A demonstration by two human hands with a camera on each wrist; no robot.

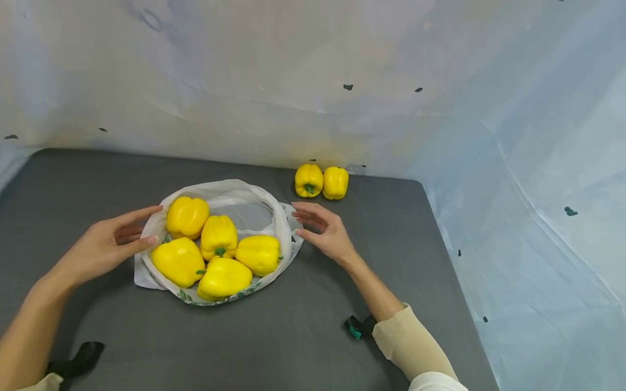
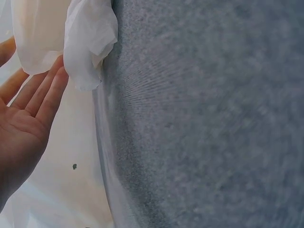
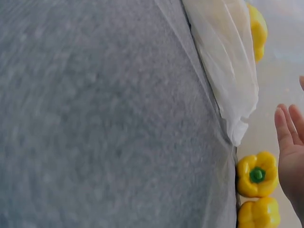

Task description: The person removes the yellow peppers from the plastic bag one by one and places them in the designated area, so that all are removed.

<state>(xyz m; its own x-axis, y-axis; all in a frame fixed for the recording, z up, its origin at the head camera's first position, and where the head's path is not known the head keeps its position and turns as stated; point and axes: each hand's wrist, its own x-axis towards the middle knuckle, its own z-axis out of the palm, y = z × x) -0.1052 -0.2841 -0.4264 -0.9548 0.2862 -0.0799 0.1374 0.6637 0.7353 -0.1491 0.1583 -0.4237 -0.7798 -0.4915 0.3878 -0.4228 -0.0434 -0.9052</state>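
A white fabric bag [image 1: 235,190] with green leaf print lies with its mouth spread upward. Inside sit several yellow bell peppers [image 1: 218,237], most of them toward the left and front. My left hand [image 1: 108,243] is at the bag's left rim, thumb and fingers spread apart; the left wrist view shows its straight fingers [image 2: 50,97] against the fabric. At the right rim my right hand [image 1: 323,231] hovers with relaxed fingers. In the right wrist view that hand [image 3: 292,156] holds nothing and stands apart from the bag [image 3: 228,66].
Two more yellow bell peppers, one showing its green stem [image 1: 308,181] and one beside it [image 1: 335,183], stand at the table's back edge. The table [image 1: 313,326] is covered in dark grey cloth. Pale plastic sheeting [image 1: 274,81] rises behind it and on the right.
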